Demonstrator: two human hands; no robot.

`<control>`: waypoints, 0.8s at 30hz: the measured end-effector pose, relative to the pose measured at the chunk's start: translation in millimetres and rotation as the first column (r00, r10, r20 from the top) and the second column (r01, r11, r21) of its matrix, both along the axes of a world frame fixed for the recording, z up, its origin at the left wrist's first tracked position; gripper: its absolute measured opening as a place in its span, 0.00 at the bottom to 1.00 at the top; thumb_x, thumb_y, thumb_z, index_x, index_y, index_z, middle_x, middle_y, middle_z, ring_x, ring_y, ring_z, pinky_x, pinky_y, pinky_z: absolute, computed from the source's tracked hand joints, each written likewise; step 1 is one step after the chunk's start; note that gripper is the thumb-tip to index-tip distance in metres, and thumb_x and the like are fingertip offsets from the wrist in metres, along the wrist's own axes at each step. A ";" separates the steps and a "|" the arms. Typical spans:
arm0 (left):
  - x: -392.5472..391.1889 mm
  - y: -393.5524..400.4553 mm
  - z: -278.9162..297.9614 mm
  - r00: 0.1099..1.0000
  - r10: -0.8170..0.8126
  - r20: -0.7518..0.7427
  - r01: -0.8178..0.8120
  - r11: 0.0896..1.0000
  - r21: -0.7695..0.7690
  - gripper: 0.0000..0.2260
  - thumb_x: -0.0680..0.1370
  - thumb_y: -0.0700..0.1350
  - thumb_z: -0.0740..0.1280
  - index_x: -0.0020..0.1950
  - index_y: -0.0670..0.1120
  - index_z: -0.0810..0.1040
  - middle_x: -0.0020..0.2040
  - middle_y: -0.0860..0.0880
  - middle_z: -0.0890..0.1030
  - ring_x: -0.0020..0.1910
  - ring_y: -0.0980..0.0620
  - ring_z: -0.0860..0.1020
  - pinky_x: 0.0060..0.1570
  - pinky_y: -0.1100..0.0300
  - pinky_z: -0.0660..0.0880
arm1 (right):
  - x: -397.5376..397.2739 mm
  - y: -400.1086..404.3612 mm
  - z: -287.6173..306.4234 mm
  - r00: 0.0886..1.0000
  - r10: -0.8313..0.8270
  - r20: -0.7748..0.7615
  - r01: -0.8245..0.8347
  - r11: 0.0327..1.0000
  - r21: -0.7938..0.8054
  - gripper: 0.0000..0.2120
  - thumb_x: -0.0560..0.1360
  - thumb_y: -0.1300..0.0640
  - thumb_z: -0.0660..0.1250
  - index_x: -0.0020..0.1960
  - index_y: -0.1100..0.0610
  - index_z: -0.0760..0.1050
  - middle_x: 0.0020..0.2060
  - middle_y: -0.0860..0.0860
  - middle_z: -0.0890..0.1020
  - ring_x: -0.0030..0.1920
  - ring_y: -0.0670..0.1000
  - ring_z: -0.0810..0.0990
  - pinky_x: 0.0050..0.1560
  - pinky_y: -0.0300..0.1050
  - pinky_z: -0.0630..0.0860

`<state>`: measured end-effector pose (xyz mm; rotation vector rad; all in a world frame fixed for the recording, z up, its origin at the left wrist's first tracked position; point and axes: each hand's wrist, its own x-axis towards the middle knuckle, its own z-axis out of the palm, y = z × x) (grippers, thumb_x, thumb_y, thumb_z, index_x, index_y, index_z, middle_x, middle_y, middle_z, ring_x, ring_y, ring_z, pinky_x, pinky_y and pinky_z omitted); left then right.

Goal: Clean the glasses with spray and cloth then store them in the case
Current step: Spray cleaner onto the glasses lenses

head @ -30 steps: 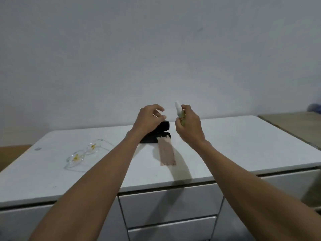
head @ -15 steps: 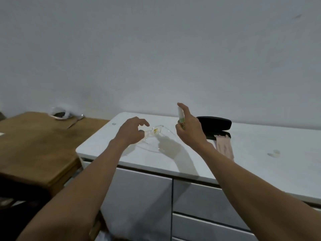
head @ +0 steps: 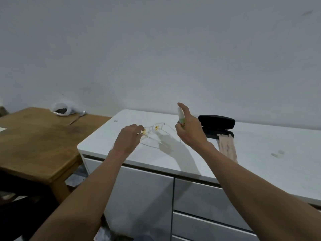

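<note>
While the left hand (head: 129,138) pinches one end of the glasses (head: 157,129), they sit low over the white cabinet top (head: 251,153), near its left end; whether they touch it cannot be told. Frame clear, nearly see-through; small yellow marks near the nose bridge and by the held end; one thin temple arm angles toward the viewer. Right hand (head: 190,130) closed around a small spray bottle (head: 181,118), held upright just right of the glasses, index finger raised over the white nozzle; label green with red print, unreadable.

Black glasses case (head: 217,125) lies open behind the right hand, lid up; interior hidden from this angle. Pale pink cloth (head: 227,147) lies flat, one end at the case's front edge.

Cabinet has grey drawer fronts (head: 205,199) below. Brown wooden table (head: 40,141) abuts on the left, carrying a white plastic bag (head: 60,109) with something dark inside. Plain grey-white wall (head: 156,49) behind.
</note>
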<state>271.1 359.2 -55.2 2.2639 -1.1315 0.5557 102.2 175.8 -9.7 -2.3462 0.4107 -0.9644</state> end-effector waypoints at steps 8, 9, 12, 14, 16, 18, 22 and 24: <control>-3.2 -20.7 11.9 0.935 0.030 -0.354 -0.198 0.871 -0.450 0.06 0.74 0.34 0.73 0.49 0.40 0.86 0.43 0.42 0.86 0.42 0.45 0.84 0.45 0.59 0.80 | -22.7 -25.4 -2.1 0.988 -0.145 0.060 0.142 0.989 0.043 0.31 0.73 0.65 0.59 0.75 0.49 0.65 0.30 0.48 0.71 0.36 0.54 0.72 0.38 0.50 0.68; -2.3 -22.3 13.5 0.921 0.027 -0.388 -0.225 0.851 -0.475 0.06 0.74 0.34 0.74 0.49 0.40 0.86 0.43 0.42 0.86 0.41 0.43 0.84 0.49 0.52 0.82 | -25.4 -28.2 -4.1 0.985 -0.163 0.065 0.159 0.986 0.058 0.31 0.73 0.64 0.59 0.75 0.49 0.66 0.29 0.49 0.71 0.36 0.53 0.72 0.38 0.49 0.67; 6.8 -26.6 14.9 0.900 0.049 -0.432 -0.288 0.812 -0.508 0.05 0.72 0.38 0.74 0.45 0.46 0.85 0.38 0.47 0.85 0.38 0.43 0.84 0.55 0.37 0.79 | -32.5 -32.6 -14.0 0.979 -0.197 0.058 0.193 0.979 0.070 0.27 0.74 0.64 0.59 0.72 0.49 0.68 0.30 0.50 0.73 0.35 0.51 0.73 0.36 0.48 0.66; 5.9 -28.8 19.7 0.888 0.045 -0.458 -0.316 0.783 -0.536 0.04 0.72 0.37 0.74 0.44 0.46 0.84 0.36 0.47 0.85 0.38 0.43 0.84 0.54 0.39 0.80 | -35.5 -31.9 -20.4 0.978 -0.201 0.059 0.197 0.978 0.064 0.23 0.77 0.62 0.59 0.70 0.49 0.69 0.29 0.51 0.74 0.32 0.53 0.74 0.34 0.47 0.68; -0.4 -30.5 28.0 0.878 0.026 -0.478 -0.332 0.753 -0.568 0.03 0.73 0.36 0.73 0.44 0.43 0.84 0.35 0.44 0.84 0.37 0.43 0.84 0.49 0.43 0.82 | -36.0 -29.1 -24.8 0.982 -0.180 0.058 0.178 0.983 0.041 0.18 0.79 0.60 0.60 0.68 0.49 0.71 0.26 0.50 0.73 0.29 0.50 0.73 0.33 0.46 0.67; -4.5 -33.5 32.7 0.868 0.010 -0.496 -0.342 0.736 -0.584 0.03 0.74 0.35 0.72 0.44 0.42 0.83 0.35 0.43 0.84 0.35 0.42 0.84 0.48 0.44 0.82 | -34.1 -24.8 -26.7 0.989 -0.137 0.057 0.137 0.991 -0.001 0.17 0.80 0.59 0.61 0.68 0.51 0.72 0.26 0.46 0.70 0.27 0.46 0.70 0.33 0.46 0.68; -10.3 -38.3 37.7 0.877 -0.009 -0.481 -0.322 0.731 -0.601 0.04 0.75 0.35 0.71 0.42 0.43 0.82 0.30 0.48 0.81 0.33 0.46 0.83 0.50 0.44 0.82 | -27.0 -15.8 -23.3 0.996 -0.067 0.054 0.070 0.996 -0.055 0.18 0.80 0.59 0.62 0.69 0.51 0.72 0.27 0.43 0.68 0.29 0.50 0.70 0.39 0.50 0.73; -15.4 -39.9 42.2 0.879 -0.029 -0.477 -0.306 0.731 -0.610 0.02 0.75 0.34 0.71 0.44 0.40 0.82 0.29 0.46 0.81 0.32 0.46 0.82 0.46 0.46 0.83 | -24.0 -12.0 -20.3 0.997 -0.048 0.061 0.052 0.997 -0.064 0.18 0.81 0.58 0.61 0.70 0.50 0.71 0.27 0.43 0.69 0.30 0.49 0.69 0.38 0.50 0.72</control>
